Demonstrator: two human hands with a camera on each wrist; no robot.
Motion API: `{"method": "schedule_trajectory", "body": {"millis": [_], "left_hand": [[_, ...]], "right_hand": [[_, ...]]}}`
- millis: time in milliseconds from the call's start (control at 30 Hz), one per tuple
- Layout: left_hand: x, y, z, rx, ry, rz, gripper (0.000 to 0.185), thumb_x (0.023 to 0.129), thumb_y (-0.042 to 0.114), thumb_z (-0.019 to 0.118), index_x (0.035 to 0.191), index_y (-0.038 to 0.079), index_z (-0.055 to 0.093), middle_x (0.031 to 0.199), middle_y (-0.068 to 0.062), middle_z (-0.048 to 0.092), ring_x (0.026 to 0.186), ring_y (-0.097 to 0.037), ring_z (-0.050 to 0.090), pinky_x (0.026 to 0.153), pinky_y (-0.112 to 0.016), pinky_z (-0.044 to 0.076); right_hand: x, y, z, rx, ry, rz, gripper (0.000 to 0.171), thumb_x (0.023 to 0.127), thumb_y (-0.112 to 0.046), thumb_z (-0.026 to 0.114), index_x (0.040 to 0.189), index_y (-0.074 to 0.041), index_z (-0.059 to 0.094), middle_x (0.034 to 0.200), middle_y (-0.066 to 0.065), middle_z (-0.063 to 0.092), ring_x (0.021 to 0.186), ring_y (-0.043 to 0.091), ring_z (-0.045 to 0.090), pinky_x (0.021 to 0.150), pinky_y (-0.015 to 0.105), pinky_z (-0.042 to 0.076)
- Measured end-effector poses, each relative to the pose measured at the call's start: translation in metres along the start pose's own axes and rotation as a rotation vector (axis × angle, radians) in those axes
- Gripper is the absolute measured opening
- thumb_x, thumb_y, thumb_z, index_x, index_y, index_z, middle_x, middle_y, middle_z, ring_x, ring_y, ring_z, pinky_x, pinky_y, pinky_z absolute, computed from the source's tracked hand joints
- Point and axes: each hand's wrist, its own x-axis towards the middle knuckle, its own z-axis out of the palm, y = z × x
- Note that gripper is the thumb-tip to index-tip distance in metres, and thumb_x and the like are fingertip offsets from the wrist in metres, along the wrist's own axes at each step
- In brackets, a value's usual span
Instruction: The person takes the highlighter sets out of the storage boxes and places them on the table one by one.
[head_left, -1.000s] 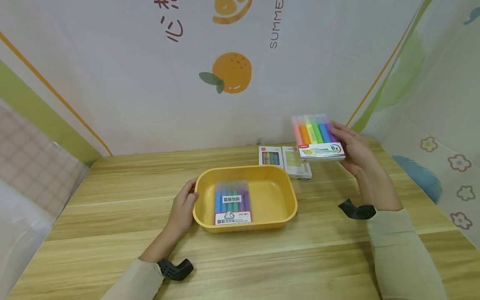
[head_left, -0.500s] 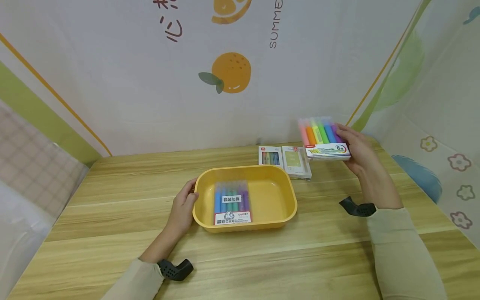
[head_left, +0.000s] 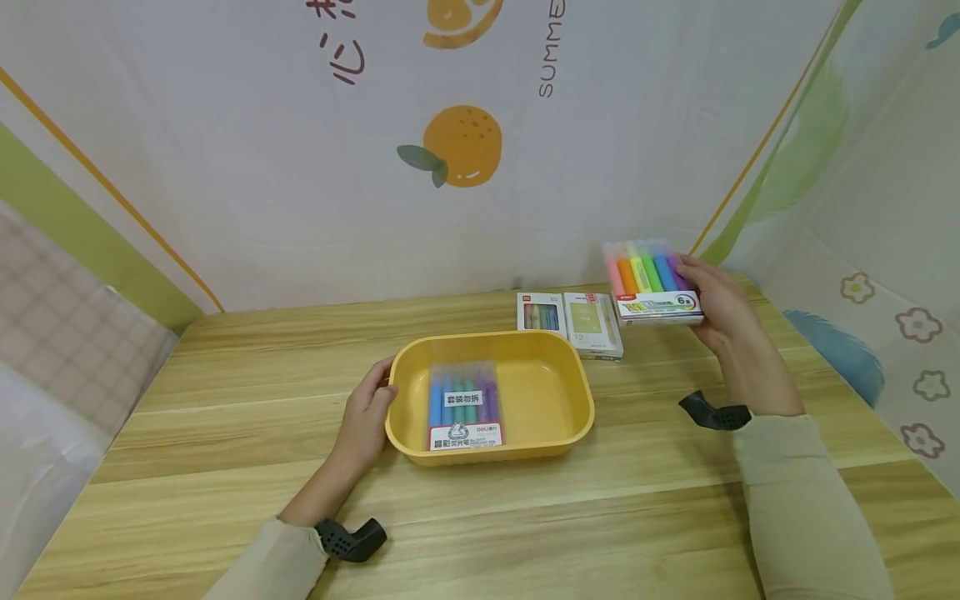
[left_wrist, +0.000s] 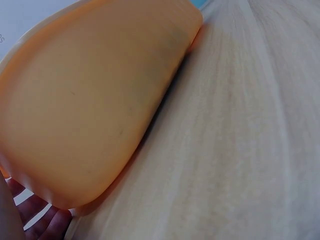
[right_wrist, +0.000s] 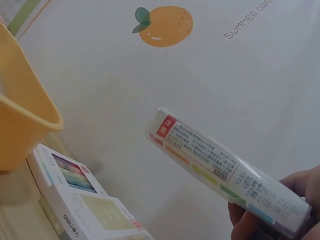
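My right hand [head_left: 722,302] grips a clear pack of highlighters [head_left: 651,279] by its right edge, thumb on top. The pack hangs above the table's back right, its white label toward the head camera. In the right wrist view its printed lower edge [right_wrist: 220,170] shows. My left hand [head_left: 365,414] holds the left end of a yellow plastic tray [head_left: 543,400], thumb by the rim; in the left wrist view its fingers [left_wrist: 53,225] lie against the tray's outer wall. Inside the tray, on its left side, lies a second highlighter pack [head_left: 465,408], blue to purple.
Behind the tray, two flat white boxes lie side by side: one with a window onto coloured pens [head_left: 542,312] and one with a pale green panel [head_left: 592,325]. A white printed curtain [head_left: 300,208] hangs along the back of the wooden table [head_left: 247,433].
My right hand has carried the highlighter pack a little to the right and slightly down, uncovering more of the green-panelled box. The left hand and the tray have stayed put.
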Motion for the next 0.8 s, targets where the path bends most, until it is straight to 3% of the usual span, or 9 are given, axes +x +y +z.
{"method": "schedule_trajectory", "body": {"millis": [367, 600, 800], "left_hand": [[0.002, -0.002, 0.000, 0.010, 0.000, 0.003, 0.047, 0.099, 0.010, 0.037, 0.143, 0.006, 0.053, 0.131, -0.020, 0.064, 0.105, -0.028, 0.064, 0.083, -0.020, 0.054], [0.001, -0.002, 0.000, 0.001, 0.002, 0.001, 0.046, 0.099, 0.010, 0.038, 0.143, 0.006, 0.053, 0.130, -0.021, 0.065, 0.102, -0.025, 0.065, 0.081, -0.020, 0.054], [0.000, 0.000, 0.000, -0.001, 0.005, 0.001, 0.047, 0.099, 0.010, 0.038, 0.143, 0.006, 0.053, 0.129, -0.020, 0.065, 0.103, -0.026, 0.064, 0.081, -0.021, 0.054]], "right_hand": [[0.007, 0.007, -0.007, -0.001, 0.025, 0.009, 0.067, 0.104, -0.030, 0.053, 0.162, -0.020, 0.023, 0.106, -0.007, 0.062, 0.086, 0.005, 0.070, 0.072, 0.021, 0.058], [0.016, 0.014, -0.010, -0.087, 0.080, 0.025, 0.063, 0.106, -0.031, 0.047, 0.163, -0.021, 0.020, 0.116, -0.008, 0.051, 0.089, 0.000, 0.064, 0.074, 0.017, 0.056], [0.019, 0.018, -0.012, -0.085, 0.101, 0.035, 0.064, 0.106, -0.031, 0.047, 0.163, -0.021, 0.019, 0.116, -0.008, 0.051, 0.087, -0.001, 0.064, 0.073, 0.017, 0.056]]}}
